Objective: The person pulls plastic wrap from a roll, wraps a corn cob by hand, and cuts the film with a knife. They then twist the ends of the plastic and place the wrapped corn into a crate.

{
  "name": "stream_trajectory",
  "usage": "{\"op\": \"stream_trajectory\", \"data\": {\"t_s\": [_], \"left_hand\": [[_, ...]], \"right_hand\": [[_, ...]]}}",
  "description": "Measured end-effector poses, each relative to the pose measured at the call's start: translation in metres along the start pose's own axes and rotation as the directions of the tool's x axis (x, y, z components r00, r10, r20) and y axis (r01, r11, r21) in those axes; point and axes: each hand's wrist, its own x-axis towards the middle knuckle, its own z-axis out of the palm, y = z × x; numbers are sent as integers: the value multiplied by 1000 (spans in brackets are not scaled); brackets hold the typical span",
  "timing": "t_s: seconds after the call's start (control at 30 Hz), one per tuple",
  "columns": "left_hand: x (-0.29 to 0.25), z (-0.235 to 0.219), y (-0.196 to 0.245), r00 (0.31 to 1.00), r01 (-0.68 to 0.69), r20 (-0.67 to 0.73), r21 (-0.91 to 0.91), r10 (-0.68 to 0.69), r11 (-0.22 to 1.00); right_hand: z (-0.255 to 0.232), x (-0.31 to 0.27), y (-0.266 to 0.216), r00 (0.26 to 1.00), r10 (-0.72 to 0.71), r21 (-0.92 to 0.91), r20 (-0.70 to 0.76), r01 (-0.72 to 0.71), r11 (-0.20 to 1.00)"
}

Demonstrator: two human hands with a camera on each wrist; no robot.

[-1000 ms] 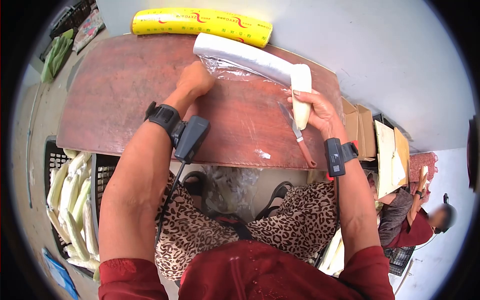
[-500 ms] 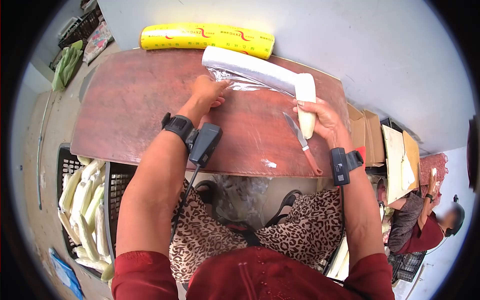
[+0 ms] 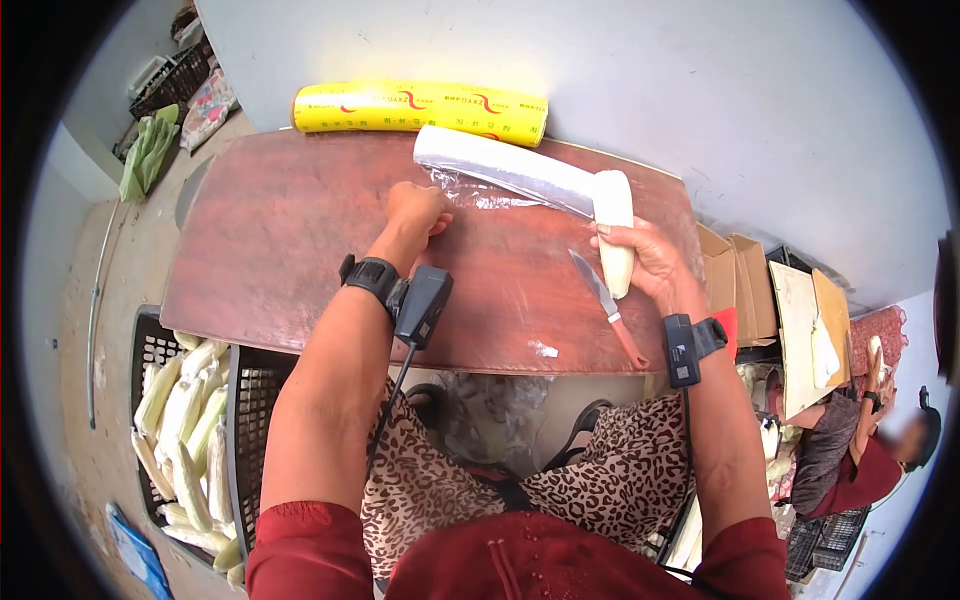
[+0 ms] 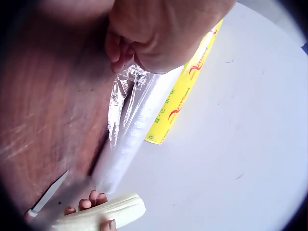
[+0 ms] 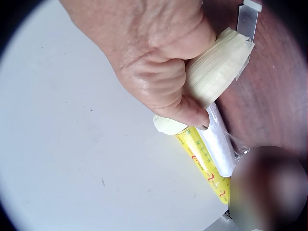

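In the head view my left hand (image 3: 418, 212) is by the left end of a roll of clear cling film (image 3: 505, 165). Its thumb and fingers pinch the film's loose edge (image 4: 117, 103), drawn out a little from the roll. My right hand (image 3: 650, 258) grips an ear of corn (image 3: 614, 235) in pale husk, thumb across it and fingers behind. The corn's upper end overlaps the roll's right end in the head view. Its ribbed, cut husk shows in the right wrist view. Just left of the corn lies a knife (image 3: 606, 300) with a reddish handle.
A yellow printed roll (image 3: 420, 110) lies along the wall behind the film on the red-brown table (image 3: 300, 250). Black crates of corn (image 3: 190, 440) stand at lower left. Cardboard boxes (image 3: 735, 280) are at right, near another seated person (image 3: 865, 470).
My left hand has pulled back slightly from the roll with the film edge between its fingers. The right hand holds the corn as before. The head view has tilted up.
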Motion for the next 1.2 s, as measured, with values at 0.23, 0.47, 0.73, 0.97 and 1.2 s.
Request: {"op": "stream_trajectory", "data": {"t_s": [0.23, 0.47, 0.73, 0.97, 1.2], "left_hand": [[-2, 6, 5, 997, 76, 35, -156, -71, 985], [12, 18, 0, 983, 156, 146, -367, -109, 917], [13, -3, -2, 969, 176, 210, -237, -127, 955], [-11, -33, 1, 949, 133, 284, 27, -135, 991], [-21, -40, -10, 945, 195, 226, 183, -234, 964]], "right_hand": [[4, -4, -2, 1000, -15, 14, 2, 15, 1000], [2, -3, -1, 1000, -21, 43, -9, 21, 999], [-3, -2, -1, 999, -43, 18, 21, 42, 999], [-7, -8, -4, 1000, -19, -16, -9, 19, 1000], [0, -23, -3, 996, 75, -164, 38, -68, 984]]}}
